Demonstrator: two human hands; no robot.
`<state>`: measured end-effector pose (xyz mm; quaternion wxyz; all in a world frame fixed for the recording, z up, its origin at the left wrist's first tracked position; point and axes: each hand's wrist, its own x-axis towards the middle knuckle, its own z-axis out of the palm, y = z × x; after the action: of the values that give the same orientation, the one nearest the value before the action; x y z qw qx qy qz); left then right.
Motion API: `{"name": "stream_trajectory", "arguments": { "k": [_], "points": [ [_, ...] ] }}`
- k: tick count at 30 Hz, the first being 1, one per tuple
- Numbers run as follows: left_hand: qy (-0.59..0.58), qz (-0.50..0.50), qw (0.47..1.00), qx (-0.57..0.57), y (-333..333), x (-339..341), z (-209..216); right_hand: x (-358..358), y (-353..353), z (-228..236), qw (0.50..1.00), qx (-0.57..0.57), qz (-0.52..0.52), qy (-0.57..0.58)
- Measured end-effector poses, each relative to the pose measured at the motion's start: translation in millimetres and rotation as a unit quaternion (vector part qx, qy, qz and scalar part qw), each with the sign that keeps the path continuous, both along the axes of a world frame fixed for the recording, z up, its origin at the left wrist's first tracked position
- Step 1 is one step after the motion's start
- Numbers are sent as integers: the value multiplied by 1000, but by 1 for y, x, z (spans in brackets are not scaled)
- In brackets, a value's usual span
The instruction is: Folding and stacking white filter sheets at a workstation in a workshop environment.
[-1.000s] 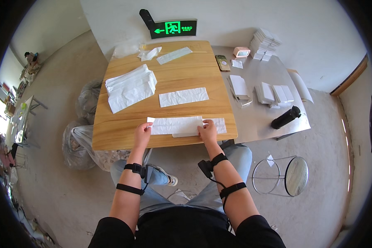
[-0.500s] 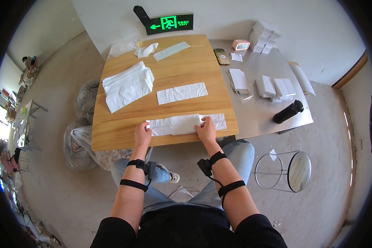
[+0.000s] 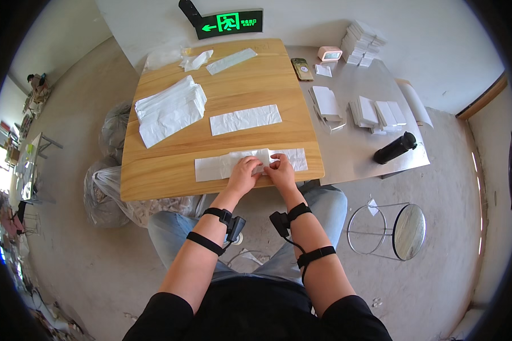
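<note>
A long white strip of thin, creased sheet (image 3: 209, 169) lies along the near edge of the wooden table, with a shorter white layer over its middle. My left hand (image 3: 246, 174) is over that middle part, its fingers bent and pinched on the sheet. Close beside it, my right hand (image 3: 280, 171) pinches the same layer between thumb and fingers. The strip's right end (image 3: 297, 159) shows flat past my right hand. My fingers hide part of the fold. Farther back lies another flat white strip (image 3: 246, 119).
On the wooden table (image 3: 170, 176) are a stack of white sheets (image 3: 172, 108), a pale strip (image 3: 231, 61) and a crumpled white piece (image 3: 198, 60). The metal table (image 3: 352, 159) holds a black bottle (image 3: 395, 149), white packets (image 3: 376, 115) and a phone (image 3: 302, 69). A stool (image 3: 408, 232) stands right.
My left hand has left the strip's left end and moved right to its middle, beside my right hand. The upper layer now looks shorter. My view has shifted slightly.
</note>
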<state>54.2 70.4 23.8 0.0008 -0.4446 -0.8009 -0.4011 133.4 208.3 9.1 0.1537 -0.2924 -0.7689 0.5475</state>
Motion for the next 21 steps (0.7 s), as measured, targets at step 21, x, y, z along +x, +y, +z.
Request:
{"name": "stream_trajectory", "arguments": {
  "k": [21],
  "points": [
    [-393, 126, 906, 92, 2, -22, -20, -1, 4, 7, 999, -12, -12, -52]
  ]
}}
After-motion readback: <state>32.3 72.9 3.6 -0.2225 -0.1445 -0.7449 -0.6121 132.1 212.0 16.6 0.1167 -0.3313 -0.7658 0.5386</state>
